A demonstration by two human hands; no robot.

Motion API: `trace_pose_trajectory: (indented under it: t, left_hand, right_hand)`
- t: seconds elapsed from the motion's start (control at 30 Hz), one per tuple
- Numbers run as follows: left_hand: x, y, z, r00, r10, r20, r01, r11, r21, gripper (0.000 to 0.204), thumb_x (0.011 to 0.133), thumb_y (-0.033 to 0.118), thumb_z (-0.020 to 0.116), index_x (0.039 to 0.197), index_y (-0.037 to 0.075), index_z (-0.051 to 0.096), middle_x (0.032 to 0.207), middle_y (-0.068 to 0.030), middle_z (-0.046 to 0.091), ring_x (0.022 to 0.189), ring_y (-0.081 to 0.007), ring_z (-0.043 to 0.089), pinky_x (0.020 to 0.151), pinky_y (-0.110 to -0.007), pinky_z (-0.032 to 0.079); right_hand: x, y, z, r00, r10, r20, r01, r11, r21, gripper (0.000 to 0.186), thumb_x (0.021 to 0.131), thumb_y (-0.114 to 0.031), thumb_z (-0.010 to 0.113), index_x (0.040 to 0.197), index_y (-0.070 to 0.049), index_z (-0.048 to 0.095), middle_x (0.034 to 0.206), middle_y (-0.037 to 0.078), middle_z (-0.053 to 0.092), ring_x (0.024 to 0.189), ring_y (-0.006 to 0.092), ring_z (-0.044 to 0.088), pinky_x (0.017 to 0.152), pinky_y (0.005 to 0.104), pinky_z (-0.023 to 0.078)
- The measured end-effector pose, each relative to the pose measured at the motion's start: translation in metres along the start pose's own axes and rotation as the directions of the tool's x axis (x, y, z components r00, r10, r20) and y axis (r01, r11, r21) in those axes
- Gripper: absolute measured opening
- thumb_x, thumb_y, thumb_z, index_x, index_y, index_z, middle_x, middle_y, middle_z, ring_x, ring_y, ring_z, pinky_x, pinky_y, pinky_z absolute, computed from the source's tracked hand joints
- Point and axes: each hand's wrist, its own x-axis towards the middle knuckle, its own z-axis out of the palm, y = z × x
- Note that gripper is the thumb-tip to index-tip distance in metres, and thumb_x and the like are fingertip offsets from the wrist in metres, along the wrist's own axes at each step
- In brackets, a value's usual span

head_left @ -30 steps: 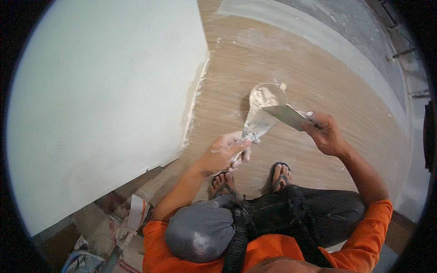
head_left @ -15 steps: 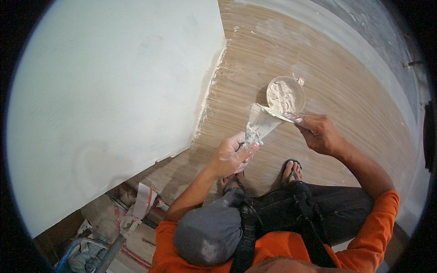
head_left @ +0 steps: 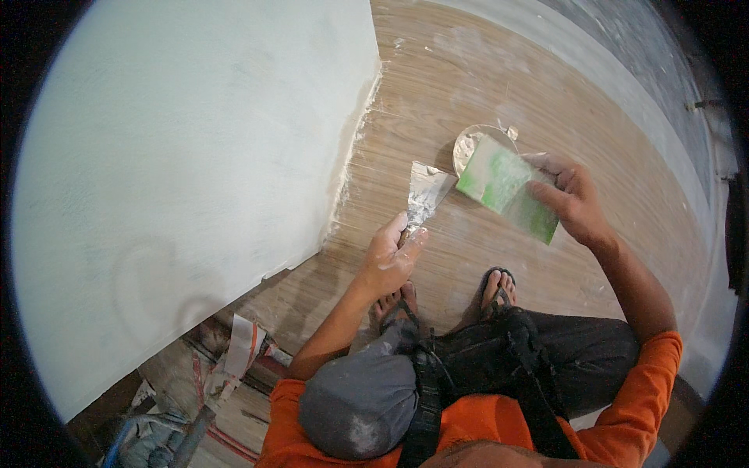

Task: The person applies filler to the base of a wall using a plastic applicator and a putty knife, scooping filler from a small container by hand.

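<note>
My left hand is closed round the handle of a putty knife, its broad metal blade smeared with white paste. My right hand grips a rectangular, green-and-white flat scraper, held face up beside the knife blade with little or no gap between them. Below the scraper a round container of white paste stands on the wood-look floor, partly hidden by it. My fingers are dusted with white.
A white wall panel with a ragged, paste-smeared edge fills the left side. My sandalled feet are below my hands. Scraps and debris lie at the lower left. A pale band and a grey surface curve along the upper right.
My right hand has turned the scraper from edge-on to broad face up, moving it rightward from over the knife. My left hand with the knife has drawn slightly back and left.
</note>
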Motion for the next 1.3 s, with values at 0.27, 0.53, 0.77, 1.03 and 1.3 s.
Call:
trace_pose_trajectory:
  t: [0.27,0.53,0.77,1.03,1.3]
  left_hand:
    - [-0.007,-0.002,0.012,0.972,0.222,-0.080,-0.172,0.900,0.400,0.025,0.098,0.023,0.063,0.092,0.000,0.056,0.066,-0.0069,0.050,0.062,-0.0142,0.045,0.058,-0.035,0.040]
    - [-0.007,0.000,0.018,0.942,0.309,-0.130,-0.231,0.879,0.418,0.021,0.096,0.016,0.063,0.090,-0.002,0.054,0.074,-0.0171,0.052,0.066,-0.0272,0.049,0.063,-0.041,0.042]
    - [-0.004,-0.008,0.020,0.934,0.353,-0.065,-0.289,0.848,0.444,0.015,0.092,0.006,0.062,0.091,-0.004,0.051,0.081,-0.0255,0.054,0.074,-0.0444,0.055,0.068,-0.049,0.044]
    - [-0.002,-0.030,0.027,0.932,0.363,0.019,-0.321,0.798,0.510,0.023,0.093,0.010,0.059,0.111,-0.005,0.058,0.093,-0.0288,0.060,0.088,-0.0472,0.060,0.077,-0.047,0.048]
    - [-0.002,-0.071,0.005,0.985,-0.116,-0.131,0.151,0.940,0.305,0.027,0.094,0.021,0.066,0.108,-0.001,0.065,0.078,-0.0139,0.068,0.075,-0.0251,0.065,0.071,-0.040,0.050]
  right_hand:
    - [-0.007,-0.006,0.017,0.999,0.044,0.024,-0.040,0.988,-0.147,0.038,0.093,-0.010,0.063,0.126,0.009,0.061,0.105,0.009,0.070,0.088,0.0112,0.062,0.079,0.0272,0.050]
    - [-0.007,-0.004,0.016,0.999,0.032,0.010,-0.030,0.987,-0.160,0.038,0.094,-0.011,0.062,0.125,0.009,0.061,0.106,0.009,0.070,0.090,0.0114,0.063,0.081,0.0280,0.051]
    - [-0.008,-0.014,0.027,0.999,-0.021,-0.049,0.014,0.992,-0.124,0.038,0.092,-0.014,0.064,0.123,0.007,0.064,0.092,0.005,0.070,0.077,0.0093,0.061,0.069,0.0287,0.051]
    - [-0.006,-0.028,0.032,0.998,-0.060,0.004,0.061,0.998,-0.012,0.041,0.095,-0.015,0.066,0.127,0.009,0.061,0.103,0.007,0.070,0.085,0.0100,0.062,0.075,0.0272,0.051]
    - [0.038,-0.013,-0.028,0.995,-0.077,0.062,0.098,0.707,-0.700,0.030,0.091,-0.016,0.065,0.115,0.001,0.065,0.092,0.020,0.070,0.082,0.0282,0.070,0.075,0.0421,0.054]
